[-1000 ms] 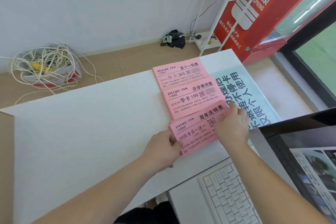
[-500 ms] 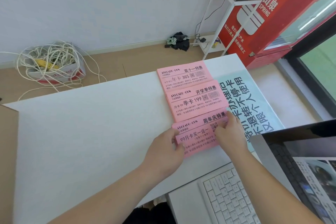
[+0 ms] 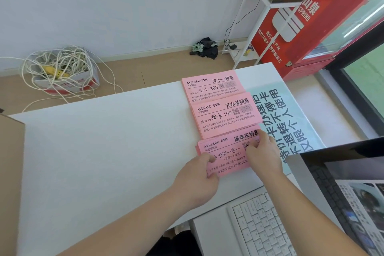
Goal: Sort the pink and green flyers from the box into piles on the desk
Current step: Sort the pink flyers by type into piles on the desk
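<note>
Head view: three piles of thin matte pink flyers headed "AVOCADO·GYM" lie in a column on the smooth white desk. The nearest pile is pinched at its left edge by the left hand; right hand fingers press flat on top (not gripping). A cardboard box on the floor holds tangled white cable.
</note>
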A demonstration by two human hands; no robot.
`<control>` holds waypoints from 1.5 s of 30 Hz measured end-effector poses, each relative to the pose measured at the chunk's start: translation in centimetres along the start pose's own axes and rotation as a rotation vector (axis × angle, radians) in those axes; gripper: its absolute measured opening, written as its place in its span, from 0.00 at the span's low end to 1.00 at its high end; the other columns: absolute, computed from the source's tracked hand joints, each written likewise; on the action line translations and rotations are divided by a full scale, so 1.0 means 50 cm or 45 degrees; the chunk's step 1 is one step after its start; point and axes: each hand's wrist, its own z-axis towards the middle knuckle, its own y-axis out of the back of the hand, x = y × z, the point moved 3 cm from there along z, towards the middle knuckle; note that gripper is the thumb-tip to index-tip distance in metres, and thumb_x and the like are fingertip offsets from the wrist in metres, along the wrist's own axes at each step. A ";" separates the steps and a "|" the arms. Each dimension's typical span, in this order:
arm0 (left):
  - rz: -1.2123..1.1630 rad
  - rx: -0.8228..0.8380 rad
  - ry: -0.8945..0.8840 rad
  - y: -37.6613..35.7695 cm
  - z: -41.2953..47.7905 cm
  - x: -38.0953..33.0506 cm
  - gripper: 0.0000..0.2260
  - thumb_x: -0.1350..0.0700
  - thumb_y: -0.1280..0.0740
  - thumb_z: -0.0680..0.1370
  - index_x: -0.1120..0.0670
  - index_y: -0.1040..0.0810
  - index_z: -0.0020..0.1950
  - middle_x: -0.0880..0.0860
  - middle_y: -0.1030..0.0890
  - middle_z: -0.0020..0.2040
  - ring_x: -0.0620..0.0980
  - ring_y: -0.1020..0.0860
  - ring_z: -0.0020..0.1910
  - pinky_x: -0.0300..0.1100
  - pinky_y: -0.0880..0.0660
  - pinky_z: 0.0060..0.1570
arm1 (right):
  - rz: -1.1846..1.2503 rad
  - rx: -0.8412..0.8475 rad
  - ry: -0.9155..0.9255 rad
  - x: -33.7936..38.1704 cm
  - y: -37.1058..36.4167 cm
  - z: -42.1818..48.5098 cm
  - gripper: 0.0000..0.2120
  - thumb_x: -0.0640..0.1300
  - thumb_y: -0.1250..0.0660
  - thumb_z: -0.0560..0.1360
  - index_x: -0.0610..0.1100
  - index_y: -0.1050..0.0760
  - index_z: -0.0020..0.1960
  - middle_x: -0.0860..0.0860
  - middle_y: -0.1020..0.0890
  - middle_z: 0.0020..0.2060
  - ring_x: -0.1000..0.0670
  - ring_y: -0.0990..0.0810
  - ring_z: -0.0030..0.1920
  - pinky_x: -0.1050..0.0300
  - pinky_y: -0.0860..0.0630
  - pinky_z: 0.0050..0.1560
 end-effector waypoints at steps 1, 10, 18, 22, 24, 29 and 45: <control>0.037 0.013 -0.009 0.001 0.000 -0.003 0.19 0.52 0.36 0.82 0.47 0.29 0.73 0.44 0.24 0.68 0.45 0.24 0.64 0.42 0.28 0.66 | -0.006 0.008 -0.002 0.000 0.000 0.000 0.29 0.40 0.41 0.78 0.45 0.39 0.79 0.43 0.30 0.71 0.39 0.30 0.68 0.36 0.29 0.68; -0.204 -0.182 0.036 0.120 -0.054 0.038 0.06 0.53 0.35 0.81 0.45 0.21 0.55 0.42 0.18 0.52 0.42 0.19 0.49 0.40 0.21 0.52 | -0.021 -0.067 0.365 0.133 -0.009 -0.083 0.23 0.44 0.41 0.82 0.48 0.33 0.77 0.49 0.36 0.79 0.46 0.39 0.78 0.40 0.36 0.76; -0.419 -0.481 0.040 0.320 -0.230 0.129 0.05 0.53 0.34 0.81 0.44 0.19 0.52 0.44 0.16 0.47 0.41 0.17 0.48 0.36 0.23 0.46 | 0.203 0.419 0.801 0.440 -0.148 -0.245 0.11 0.48 0.38 0.82 0.54 0.19 0.60 0.62 0.17 0.51 0.62 0.19 0.49 0.59 0.21 0.54; -0.602 -0.699 0.072 0.418 -0.357 0.201 0.05 0.56 0.35 0.81 0.48 0.20 0.54 0.49 0.15 0.49 0.43 0.14 0.43 0.49 0.17 0.52 | 0.310 0.592 1.033 0.599 -0.235 -0.352 0.10 0.45 0.36 0.82 0.55 0.19 0.58 0.62 0.17 0.53 0.64 0.21 0.53 0.66 0.28 0.53; -0.723 -0.812 0.081 0.454 -0.418 0.241 0.05 0.59 0.35 0.81 0.52 0.20 0.53 0.54 0.16 0.50 0.46 0.14 0.41 0.51 0.16 0.50 | 0.383 0.583 1.161 0.658 -0.272 -0.409 0.12 0.43 0.36 0.82 0.54 0.20 0.61 0.62 0.21 0.60 0.61 0.23 0.61 0.63 0.27 0.59; -0.565 -1.255 0.211 0.533 -0.552 0.404 0.06 0.59 0.33 0.81 0.48 0.19 0.49 0.47 0.15 0.42 0.40 0.17 0.39 0.45 0.18 0.49 | 0.264 0.547 1.561 0.734 -0.350 -0.515 0.09 0.39 0.32 0.79 0.47 0.16 0.56 0.57 0.20 0.59 0.55 0.22 0.63 0.52 0.26 0.67; 0.401 -1.322 0.520 0.656 -0.604 0.586 0.20 0.32 0.37 0.76 0.45 0.22 0.55 0.41 0.20 0.54 0.46 0.24 0.57 0.42 0.26 0.50 | -0.251 0.764 1.623 0.840 -0.459 -0.626 0.15 0.52 0.36 0.82 0.57 0.23 0.67 0.63 0.24 0.62 0.59 0.24 0.59 0.57 0.25 0.63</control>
